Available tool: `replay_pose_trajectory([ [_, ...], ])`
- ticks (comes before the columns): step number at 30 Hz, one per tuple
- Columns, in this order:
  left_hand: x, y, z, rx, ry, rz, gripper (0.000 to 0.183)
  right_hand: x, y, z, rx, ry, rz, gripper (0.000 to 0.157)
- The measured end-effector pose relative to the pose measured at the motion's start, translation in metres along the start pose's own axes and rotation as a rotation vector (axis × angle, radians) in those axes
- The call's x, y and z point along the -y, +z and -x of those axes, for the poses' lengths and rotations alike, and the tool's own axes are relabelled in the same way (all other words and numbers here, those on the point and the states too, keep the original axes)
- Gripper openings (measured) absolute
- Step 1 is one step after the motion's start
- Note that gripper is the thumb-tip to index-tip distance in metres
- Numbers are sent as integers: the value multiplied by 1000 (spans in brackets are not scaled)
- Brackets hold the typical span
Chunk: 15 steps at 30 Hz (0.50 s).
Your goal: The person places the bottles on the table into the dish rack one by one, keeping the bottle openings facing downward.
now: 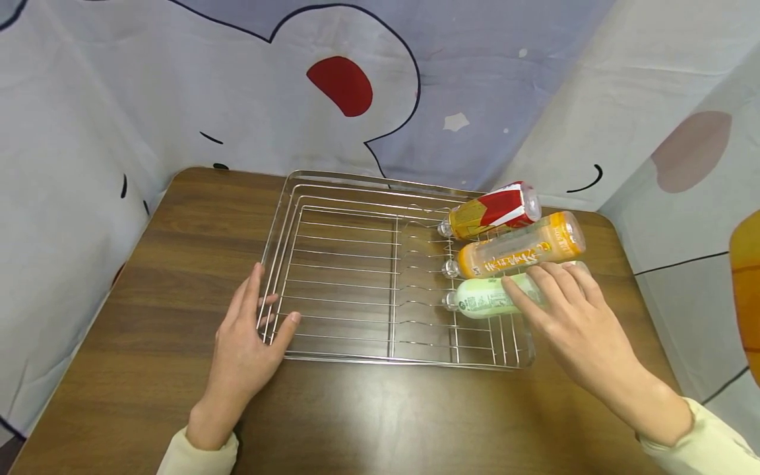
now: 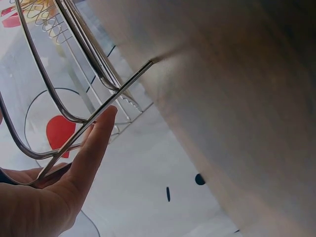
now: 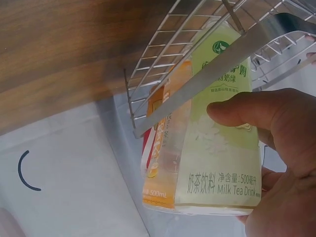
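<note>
A metal wire dish rack (image 1: 394, 277) stands on the table, with three labelled plastic bottles lying side by side on its right end, necks pointing left. My right hand (image 1: 570, 307) grips the nearest one, a pale green milk tea bottle (image 3: 222, 148), thumb on its label and fingers round the far side. Beside it lies a clear bottle with an orange label (image 1: 522, 247), then a red and yellow bottle (image 1: 495, 210) at the back. At the rack's front left corner, my left hand (image 1: 246, 343) holds the side rim between thumb and fingers, some fingertips passing between the wires.
The brown wooden table (image 1: 380, 422) extends in front of the rack and to both sides. A printed cloth (image 1: 285, 86) hangs close behind and around it. An orange object (image 1: 749, 290) shows at the far right edge.
</note>
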<state>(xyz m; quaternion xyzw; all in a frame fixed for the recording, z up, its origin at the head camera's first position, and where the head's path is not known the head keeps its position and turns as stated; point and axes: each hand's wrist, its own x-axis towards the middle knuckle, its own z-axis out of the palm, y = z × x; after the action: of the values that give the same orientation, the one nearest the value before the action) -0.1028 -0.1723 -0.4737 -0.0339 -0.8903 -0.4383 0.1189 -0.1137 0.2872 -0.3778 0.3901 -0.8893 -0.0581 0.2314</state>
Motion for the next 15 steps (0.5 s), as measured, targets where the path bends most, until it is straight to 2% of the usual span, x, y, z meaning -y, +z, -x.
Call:
replay_pose_trajectory([
  [6, 1, 0, 0, 3, -5, -1, 93, -1, -2, 0, 30, 4, -21, 57],
  [15, 1, 0, 0, -4, 8, 6, 93, -1, -4, 2, 58, 12, 25, 57],
])
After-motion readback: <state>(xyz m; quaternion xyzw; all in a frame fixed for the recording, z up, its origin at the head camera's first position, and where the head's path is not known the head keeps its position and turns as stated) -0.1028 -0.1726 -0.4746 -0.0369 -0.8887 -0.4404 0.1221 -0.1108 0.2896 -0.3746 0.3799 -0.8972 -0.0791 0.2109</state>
